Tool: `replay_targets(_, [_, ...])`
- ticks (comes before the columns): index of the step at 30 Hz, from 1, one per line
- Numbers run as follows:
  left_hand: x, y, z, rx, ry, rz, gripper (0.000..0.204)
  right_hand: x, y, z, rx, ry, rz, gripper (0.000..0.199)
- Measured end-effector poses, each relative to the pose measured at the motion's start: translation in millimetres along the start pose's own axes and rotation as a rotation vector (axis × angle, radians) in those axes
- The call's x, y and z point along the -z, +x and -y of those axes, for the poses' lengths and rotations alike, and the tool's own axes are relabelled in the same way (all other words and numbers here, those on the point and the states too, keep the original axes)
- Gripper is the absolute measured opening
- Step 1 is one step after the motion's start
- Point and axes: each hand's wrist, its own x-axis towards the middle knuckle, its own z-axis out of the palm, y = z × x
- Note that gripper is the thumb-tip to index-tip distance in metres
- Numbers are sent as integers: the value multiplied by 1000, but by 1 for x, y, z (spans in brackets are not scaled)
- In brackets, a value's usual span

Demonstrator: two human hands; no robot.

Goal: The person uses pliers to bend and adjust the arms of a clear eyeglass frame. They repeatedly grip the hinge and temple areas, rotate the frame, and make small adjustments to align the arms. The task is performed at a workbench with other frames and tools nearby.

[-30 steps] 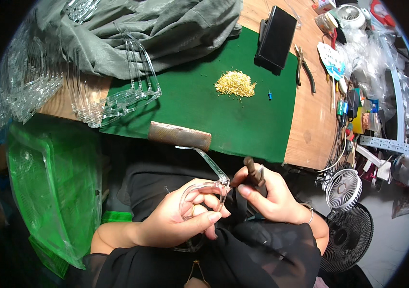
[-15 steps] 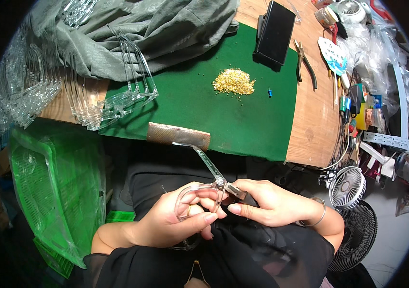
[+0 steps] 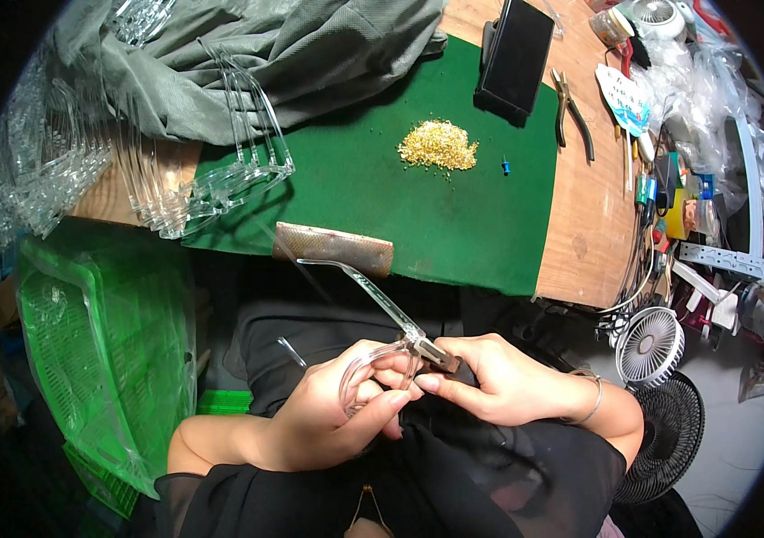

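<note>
At the far left, a heap of clear eyeglass frames (image 3: 50, 170) sits above a green crate (image 3: 108, 350) covered in clear plastic. More clear frames (image 3: 229, 184) stand in a row on the table (image 3: 579, 233), beside a crumpled grey cloth (image 3: 310, 72). The left hand (image 3: 323, 412) is closed around the rim of 1 clear glasses frame (image 3: 377, 300), held over the lap, its arm slanting up and left toward a textured block (image 3: 337, 248) at the table's edge. A pile of small gold-coloured pieces (image 3: 438, 146) lies on the green mat (image 3: 480, 233). Next, a metal-nosed hand tool (image 3: 438, 356) meets the frame's hinge corner; the right hand (image 3: 512, 381) is curled firmly around its dark handle. Farther right come a blue pin (image 3: 506, 167), a black slab-like device (image 3: 515, 58), dark-handled pliers (image 3: 565, 112) and 2 fans, 1 white (image 3: 649, 348) and 1 black (image 3: 669, 439).
</note>
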Motion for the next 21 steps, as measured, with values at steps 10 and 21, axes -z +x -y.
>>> replay_targets(10, [-1,-2,-4,34,-109,20,30,-3,4,-20,141,75,30,25])
replay_targets(21, [-2,-4,-1,-10,-4,30,28,1,2,-18,355,-180,-177,23])
